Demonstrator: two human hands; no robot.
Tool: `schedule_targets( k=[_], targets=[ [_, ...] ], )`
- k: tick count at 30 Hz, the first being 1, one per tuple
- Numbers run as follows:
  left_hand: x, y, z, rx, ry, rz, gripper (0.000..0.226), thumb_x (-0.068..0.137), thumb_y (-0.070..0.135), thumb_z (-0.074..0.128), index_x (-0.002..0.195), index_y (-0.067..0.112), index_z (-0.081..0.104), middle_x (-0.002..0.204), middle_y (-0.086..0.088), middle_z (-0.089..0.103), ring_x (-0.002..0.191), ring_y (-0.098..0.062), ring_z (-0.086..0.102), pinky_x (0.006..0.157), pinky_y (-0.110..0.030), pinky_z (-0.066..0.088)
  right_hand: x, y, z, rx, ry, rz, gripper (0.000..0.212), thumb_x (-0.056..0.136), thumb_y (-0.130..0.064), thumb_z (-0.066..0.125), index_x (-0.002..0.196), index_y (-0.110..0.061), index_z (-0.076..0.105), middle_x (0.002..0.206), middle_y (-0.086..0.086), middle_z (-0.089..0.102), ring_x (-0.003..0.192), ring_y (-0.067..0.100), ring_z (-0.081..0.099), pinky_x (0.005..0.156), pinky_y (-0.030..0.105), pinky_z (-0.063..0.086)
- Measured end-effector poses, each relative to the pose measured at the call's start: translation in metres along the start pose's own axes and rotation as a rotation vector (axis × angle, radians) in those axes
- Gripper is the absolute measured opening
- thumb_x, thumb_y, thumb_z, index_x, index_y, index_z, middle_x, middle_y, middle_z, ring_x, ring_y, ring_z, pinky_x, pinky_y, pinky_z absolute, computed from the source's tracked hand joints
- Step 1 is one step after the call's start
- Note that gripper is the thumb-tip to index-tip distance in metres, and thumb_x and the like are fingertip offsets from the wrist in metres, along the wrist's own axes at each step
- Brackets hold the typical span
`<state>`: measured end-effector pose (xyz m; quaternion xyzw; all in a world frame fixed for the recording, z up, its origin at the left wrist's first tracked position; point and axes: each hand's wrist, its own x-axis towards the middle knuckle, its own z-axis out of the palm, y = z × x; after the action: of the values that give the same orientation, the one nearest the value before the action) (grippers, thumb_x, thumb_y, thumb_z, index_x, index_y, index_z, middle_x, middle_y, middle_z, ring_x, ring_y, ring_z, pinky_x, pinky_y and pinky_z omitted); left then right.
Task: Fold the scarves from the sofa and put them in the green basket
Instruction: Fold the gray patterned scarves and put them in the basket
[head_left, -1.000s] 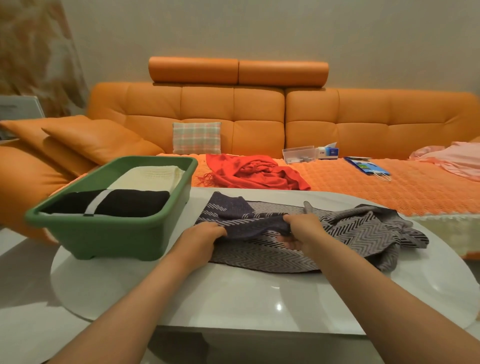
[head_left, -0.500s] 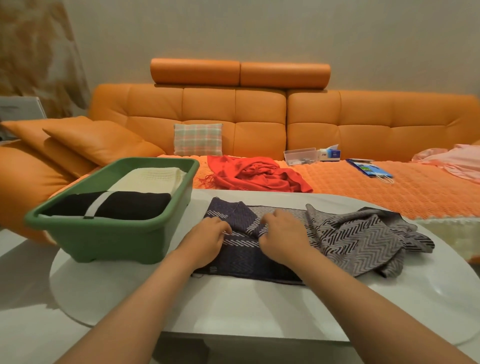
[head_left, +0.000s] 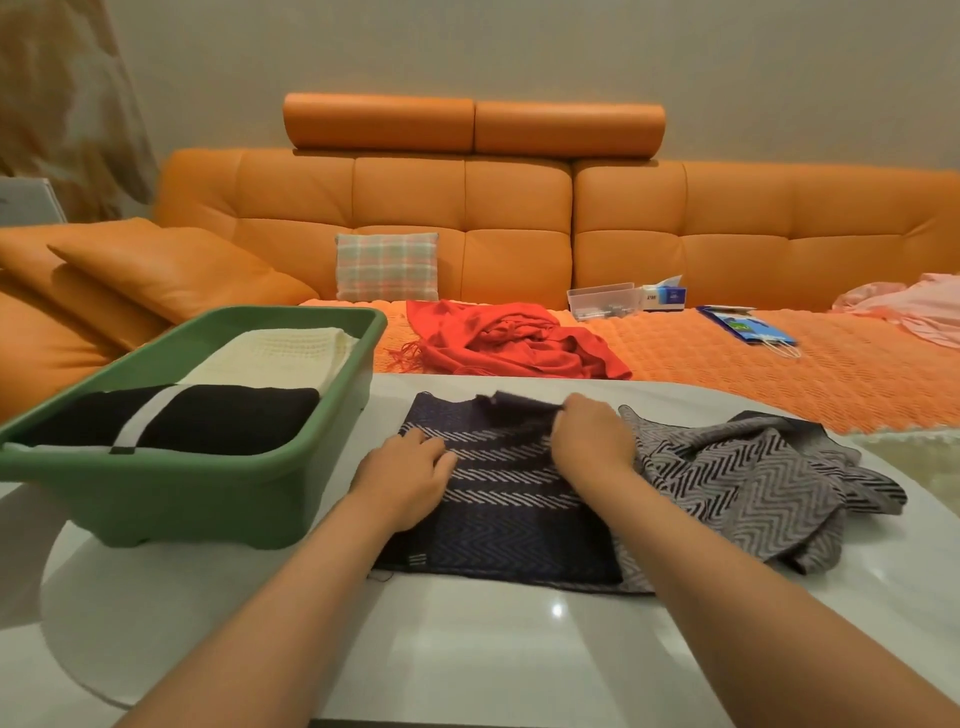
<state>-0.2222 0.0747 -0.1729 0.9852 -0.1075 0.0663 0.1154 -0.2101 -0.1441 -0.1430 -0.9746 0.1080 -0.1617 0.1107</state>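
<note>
the herringbone scarf (head_left: 519, 499) lies across the desk (head_left: 467, 649), long axis left to right, its loose bunch (grey side) trailing rightward past the right hand (head_left: 592, 441), whose fingers pinch the far edge; left hand (head_left: 410, 475) presses flat.

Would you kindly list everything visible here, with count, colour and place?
green basket: one, green, left on the table.
black scarf: one, black with a white stripe, folded in the basket, near side.
cream scarf: one, cream, folded in the basket, far side.
patterned scarf: one, navy and grey zigzag, on the table, partly folded.
red scarf: one, red, crumpled on the sofa.
table: one, white, foreground.
sofa: one, orange, behind the table.
plaid cushion: one, pink-green check, against the sofa back.
pink cloth: one, pink, sofa's right end.
left hand: resting on the patterned scarf.
right hand: pinching a fold of it.
</note>
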Motion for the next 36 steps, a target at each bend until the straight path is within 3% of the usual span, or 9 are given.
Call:
schedule_targets(
  k=[3,7,11,15,21,25,28,33,36],
  targets=[
    [0.021,0.009,-0.002,0.178,0.015,-0.033,0.038,0.103,0.040,0.030,0.109,0.017,0.059,0.116,-0.006,0.060,0.108,-0.028,0.056,0.084,-0.040,0.043,0.013,0.025,-0.003,0.042,-0.181,0.193,0.027,0.095,-0.014,0.053,0.121,-0.008,0.059,0.138,0.015,0.055,0.115,0.033,0.060,0.082,0.040,0.048],
    [0.046,0.011,0.007,0.179,0.075,0.024,0.026,0.100,0.034,0.039,0.116,0.018,0.053,0.121,-0.006,0.056,0.112,-0.027,0.050,0.091,-0.042,0.043,0.020,0.039,0.010,0.059,-0.270,0.192,0.035,0.096,-0.020,0.045,0.126,-0.008,0.058,0.163,0.007,0.024,0.130,0.028,0.052,0.086,0.038,0.044],
    [0.061,0.004,0.020,0.090,-0.071,0.068,0.054,0.099,0.053,0.037,0.150,0.032,0.034,0.158,-0.001,0.030,0.146,-0.025,0.024,0.116,-0.045,0.024,0.024,0.030,0.016,0.126,-0.252,0.159,0.039,0.095,-0.033,0.046,0.124,-0.011,0.060,0.143,0.012,0.052,0.132,0.031,0.048,0.083,0.037,0.040],
    [0.060,-0.001,0.034,0.092,-0.309,0.059,0.071,0.092,0.076,0.023,0.154,0.049,0.003,0.166,0.002,-0.005,0.152,-0.026,-0.008,0.122,-0.049,-0.002,0.023,0.029,0.023,0.127,-0.270,0.076,0.041,0.092,-0.027,0.054,0.133,-0.021,0.055,0.132,0.004,0.061,0.120,0.027,0.058,0.086,0.037,0.048],
    [0.050,0.001,0.032,0.131,-0.197,0.090,0.071,0.092,0.075,0.025,0.155,0.045,0.009,0.166,0.001,0.001,0.153,-0.025,-0.001,0.122,-0.048,0.000,0.012,0.030,0.014,0.112,-0.259,0.058,0.045,0.099,-0.036,0.049,0.138,-0.014,0.044,0.130,0.009,0.061,0.117,0.031,0.058,0.088,0.041,0.047],
    [0.031,0.006,0.023,0.136,-0.036,0.282,0.056,0.099,0.055,0.039,0.152,0.038,0.030,0.162,0.003,0.022,0.148,-0.018,0.020,0.120,-0.039,0.017,-0.007,0.030,0.004,0.064,-0.320,0.046,0.052,0.096,-0.042,0.043,0.139,-0.013,0.040,0.131,0.011,0.059,0.116,0.033,0.058,0.092,0.043,0.046],
    [0.008,0.003,0.023,0.066,-0.078,0.355,0.053,0.099,0.055,0.040,0.149,0.038,0.038,0.159,0.005,0.030,0.145,-0.014,0.027,0.118,-0.037,0.024,-0.030,0.029,-0.004,0.000,-0.351,-0.023,0.052,0.095,-0.038,0.044,0.140,-0.014,0.036,0.129,0.012,0.060,0.116,0.033,0.058,0.088,0.042,0.045],
    [-0.026,-0.014,0.016,0.095,-0.205,0.310,0.093,0.073,0.092,0.007,0.153,0.047,0.017,0.165,0.010,0.011,0.151,-0.013,0.010,0.123,-0.039,0.012,-0.053,0.029,-0.015,0.165,-0.351,-0.085,0.037,0.098,-0.020,0.048,0.134,-0.017,0.039,0.120,0.012,0.063,0.106,0.031,0.060,0.088,0.041,0.050],
    [-0.047,-0.024,0.010,0.114,-0.289,0.272,0.092,0.065,0.094,0.001,0.150,0.057,-0.002,0.164,0.014,-0.004,0.152,-0.014,-0.007,0.123,-0.041,-0.001,-0.055,0.033,-0.026,0.384,-0.349,-0.007,0.022,0.100,-0.020,0.054,0.122,-0.017,0.052,0.128,0.007,0.060,0.112,0.025,0.056,0.089,0.032,0.046]
  ],
)
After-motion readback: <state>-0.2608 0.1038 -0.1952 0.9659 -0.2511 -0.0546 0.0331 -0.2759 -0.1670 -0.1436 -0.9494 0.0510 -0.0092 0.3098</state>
